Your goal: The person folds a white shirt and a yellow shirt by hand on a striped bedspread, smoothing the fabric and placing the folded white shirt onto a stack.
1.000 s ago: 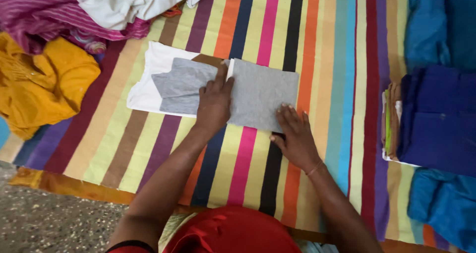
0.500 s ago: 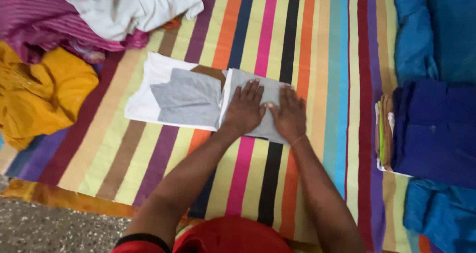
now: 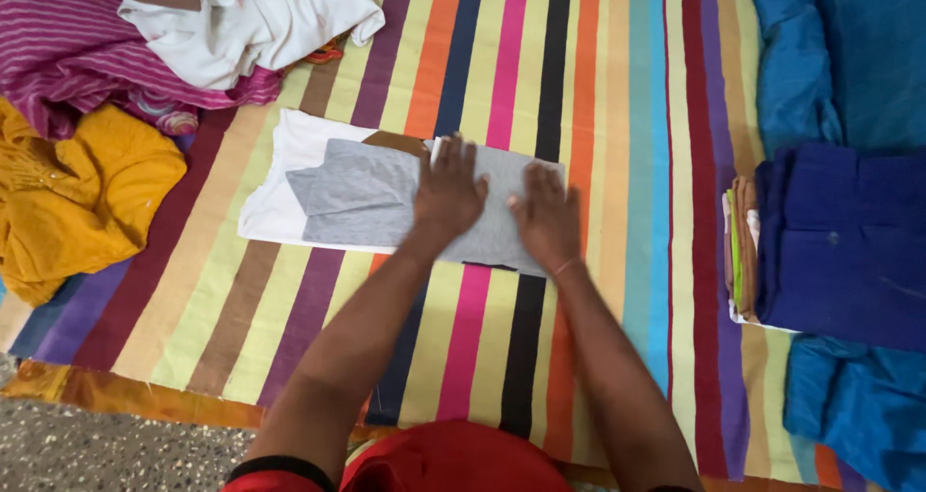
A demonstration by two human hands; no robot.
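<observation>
Both of your hands lie flat, palms down, on a folded grey garment that rests in the middle of a striped mat of many colours. Your left hand presses the garment near its centre, fingers spread and pointing to the far side; neither grip is closed on anything, the fingers are simply laid out on the cloth. Your right hand sits just beside the left, on the right-hand end of the same grey piece, also open and flat, with a thin band at the wrist. The grey garment lies partly over a white garment, whose left and far edges show from beneath it; a small brown patch shows at the far edge between the two. To the far left, off the mat's stripes, you have a heap of loose clothes: a yellow garment nearest the left edge, a magenta striped cloth beyond it, and a crumpled white cloth on top at the far side. To the right, well apart from your hands, stands a neat stack of folded clothes topped by a dark blue garment, with lighter blue cloth lying beyond and nearer around it.
</observation>
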